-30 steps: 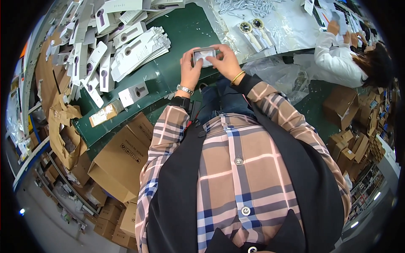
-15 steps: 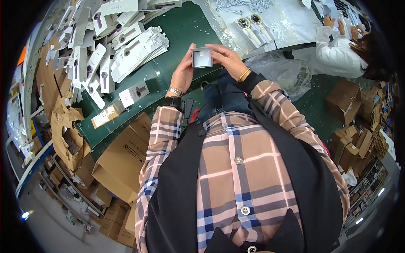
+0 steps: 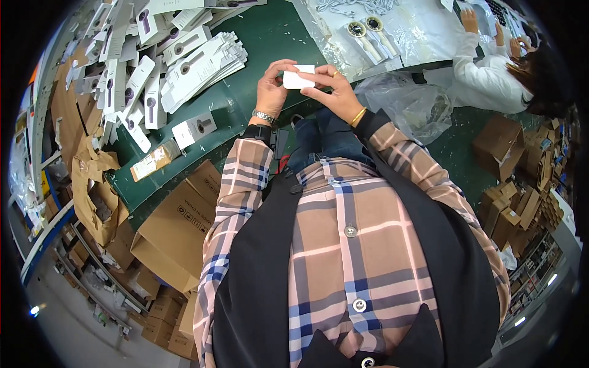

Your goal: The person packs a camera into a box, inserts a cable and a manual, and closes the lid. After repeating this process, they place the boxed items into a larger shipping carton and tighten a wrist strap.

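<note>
Between my two hands, above the table's front edge, is a small white carton (image 3: 300,80), its white end flap turned up toward me. My left hand (image 3: 271,88) grips the carton's left side, with the fingers curled over its far edge. From the right, my right hand (image 3: 334,92) holds it, fingers lying across the flap and thumb below. What is inside the carton cannot be seen. Left of my hands, flattened white cartons (image 3: 199,69) with a printed picture lie in a stack. A single formed white carton (image 3: 194,129) rests near the table edge.
More white cartons (image 3: 140,83) are heaped at the far left of the green table (image 3: 270,34). Two round-headed handheld devices (image 3: 371,38) and grey cables (image 3: 356,6) lie on plastic sheeting. A co-worker (image 3: 497,76) sits at right. An open cardboard box (image 3: 178,224) stands at lower left.
The carton's open end faced me earlier; now a white flap covers it. My right fingers have moved across the flap. The co-worker's hand has lifted.
</note>
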Available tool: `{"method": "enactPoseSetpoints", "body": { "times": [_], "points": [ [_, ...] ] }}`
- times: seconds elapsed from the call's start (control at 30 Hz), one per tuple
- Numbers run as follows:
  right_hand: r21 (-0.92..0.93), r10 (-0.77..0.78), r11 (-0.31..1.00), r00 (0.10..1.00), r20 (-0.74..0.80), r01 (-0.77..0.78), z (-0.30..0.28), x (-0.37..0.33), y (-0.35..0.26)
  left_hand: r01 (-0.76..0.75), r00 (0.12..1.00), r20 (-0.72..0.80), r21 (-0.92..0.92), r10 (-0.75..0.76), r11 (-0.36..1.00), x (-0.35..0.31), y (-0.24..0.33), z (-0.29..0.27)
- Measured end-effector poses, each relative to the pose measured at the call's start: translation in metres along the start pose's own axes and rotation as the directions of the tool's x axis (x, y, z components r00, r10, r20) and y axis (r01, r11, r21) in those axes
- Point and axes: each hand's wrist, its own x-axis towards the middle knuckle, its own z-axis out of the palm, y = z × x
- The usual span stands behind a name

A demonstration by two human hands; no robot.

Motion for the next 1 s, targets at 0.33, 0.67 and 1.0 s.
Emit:
{"method": "enactPoseSetpoints", "body": {
  "times": [0.33,0.67,1.0],
  "points": [
    [0.184,0.136,0.973,0.991,0.020,-0.137,-0.006,-0.010,-0.005,-0.025,0.999,0.023,0.130,0.022,0.991,0.000,0.009,0.004],
    [-0.351,-0.232,0.922,0.960,-0.159,0.164,0.009,-0.008,-0.011,-0.096,0.994,0.075,0.304,0.076,0.948,0.000,0.014,0.000],
    [-0.447,-0.359,0.855,0.923,-0.141,0.264,0.005,-0.013,0.013,-0.343,0.921,0.360,0.566,0.150,0.750,-0.014,0.043,-0.008]
  ]
}}
